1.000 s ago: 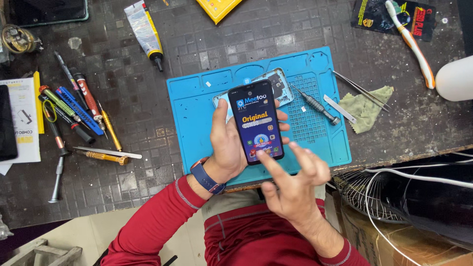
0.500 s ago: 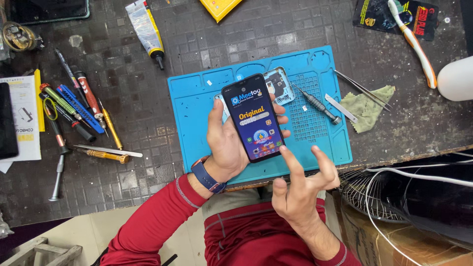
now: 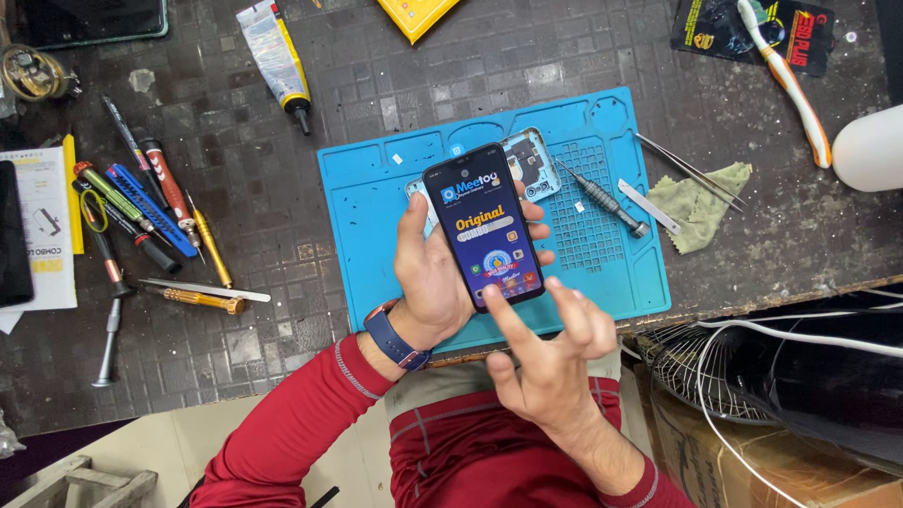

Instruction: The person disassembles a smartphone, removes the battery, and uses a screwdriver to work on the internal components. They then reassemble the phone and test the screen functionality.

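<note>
one lit smartphone (image 3: 483,224) in the left hand (image 3: 428,282); one blue repair mat (image 3: 376,202) beneath; one screwdriver (image 3: 602,199) and one tweezers (image 3: 691,174) beyond the right hand (image 3: 550,362); one glue tube (image 3: 276,61) beyond the left hand

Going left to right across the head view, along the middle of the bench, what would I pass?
Paper sheet → screwdrivers → blue mat → left hand holding the phone → small screwdriver → tweezers → green cloth → white object.

Head cam, top-down (close) over bench (image 3: 235,235)
</note>
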